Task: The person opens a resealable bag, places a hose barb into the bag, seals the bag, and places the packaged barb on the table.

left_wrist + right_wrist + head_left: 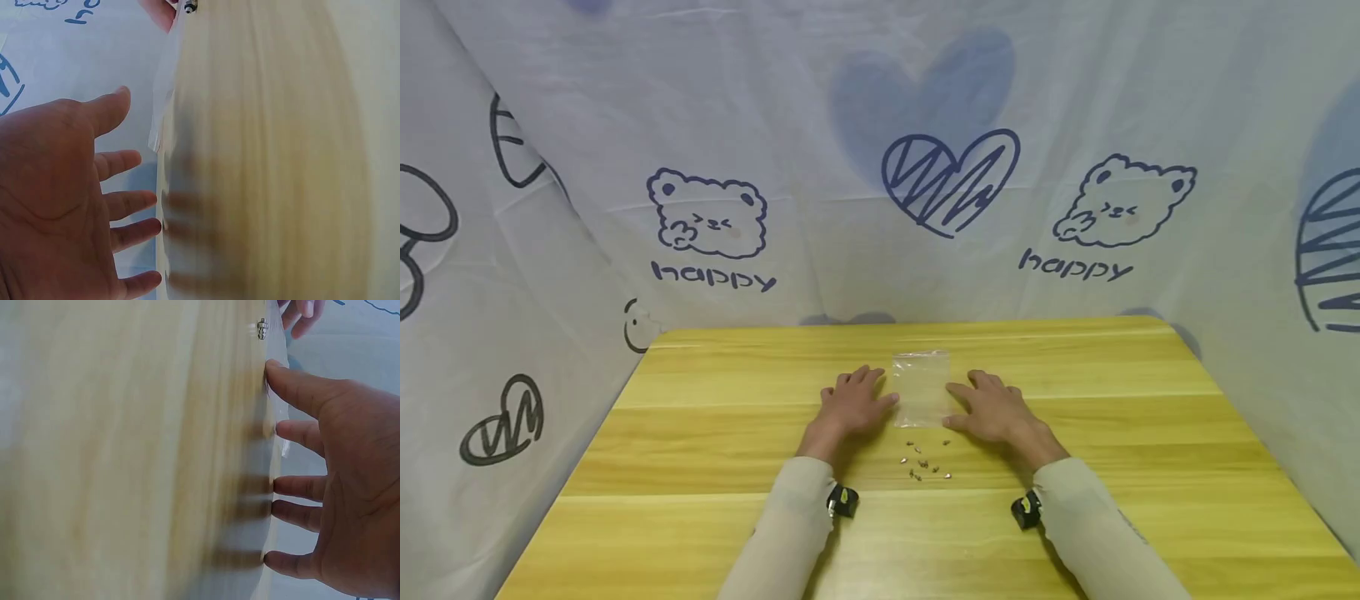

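Note:
A clear zip-top plastic bag (921,390) lies flat on the wooden table (700,467), its zip edge toward the far side. My left hand (853,406) is spread at the bag's left, thumb close to its edge. On the other side my right hand (994,410) has its fingers spread, the thumb and index finger at the bag's right edge. Neither hand grips anything. Several small metal screw-like pieces (923,463) lie scattered on the near side of the bag. In the right wrist view one shiny ridged metal piece (262,329) shows beyond the thumb.
A white cloth (820,100) printed with hearts, bears and lettering hangs behind the table and along both sides. Each wrist wears a small black camera (844,502) on a strap over a pale sleeve. The table's far edge (1030,323) lies beyond the bag.

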Action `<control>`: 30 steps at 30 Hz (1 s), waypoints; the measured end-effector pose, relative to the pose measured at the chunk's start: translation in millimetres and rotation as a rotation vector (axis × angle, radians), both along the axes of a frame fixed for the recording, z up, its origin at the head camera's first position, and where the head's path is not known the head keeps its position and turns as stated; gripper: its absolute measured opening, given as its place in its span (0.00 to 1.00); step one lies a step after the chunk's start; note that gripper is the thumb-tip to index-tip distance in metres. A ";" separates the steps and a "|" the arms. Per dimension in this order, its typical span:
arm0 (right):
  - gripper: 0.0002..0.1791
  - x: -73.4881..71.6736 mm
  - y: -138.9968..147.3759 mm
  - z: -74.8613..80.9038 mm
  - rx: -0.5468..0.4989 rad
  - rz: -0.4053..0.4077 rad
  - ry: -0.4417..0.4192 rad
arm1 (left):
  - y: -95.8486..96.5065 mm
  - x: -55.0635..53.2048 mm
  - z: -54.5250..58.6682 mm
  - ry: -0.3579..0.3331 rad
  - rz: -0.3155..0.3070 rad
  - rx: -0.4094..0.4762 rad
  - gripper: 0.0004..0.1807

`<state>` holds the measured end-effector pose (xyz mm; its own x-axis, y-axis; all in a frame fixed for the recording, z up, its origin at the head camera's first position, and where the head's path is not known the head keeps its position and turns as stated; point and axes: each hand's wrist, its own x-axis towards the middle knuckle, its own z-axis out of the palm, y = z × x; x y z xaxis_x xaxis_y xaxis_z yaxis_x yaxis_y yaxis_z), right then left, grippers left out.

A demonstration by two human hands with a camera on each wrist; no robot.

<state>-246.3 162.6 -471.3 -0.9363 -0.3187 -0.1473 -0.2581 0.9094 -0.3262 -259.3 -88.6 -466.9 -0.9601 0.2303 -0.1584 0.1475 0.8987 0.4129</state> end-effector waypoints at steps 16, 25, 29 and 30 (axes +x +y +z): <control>0.26 -0.7 1.5 0.1 0.003 0.067 0.024 | 10.8 -7.7 -2.4 0.008 -0.147 -0.036 0.34; 0.22 -1.0 2.8 -1.3 -0.012 0.101 0.049 | 15.2 -10.5 -0.4 0.017 -0.164 -0.046 0.29; 0.20 -2.4 1.1 -2.3 -0.026 0.146 0.086 | 16.6 -10.5 0.2 0.023 -0.159 -0.065 0.29; 0.20 -2.9 0.5 -2.6 -0.024 0.152 0.095 | 17.0 -10.6 0.3 0.031 -0.162 -0.079 0.29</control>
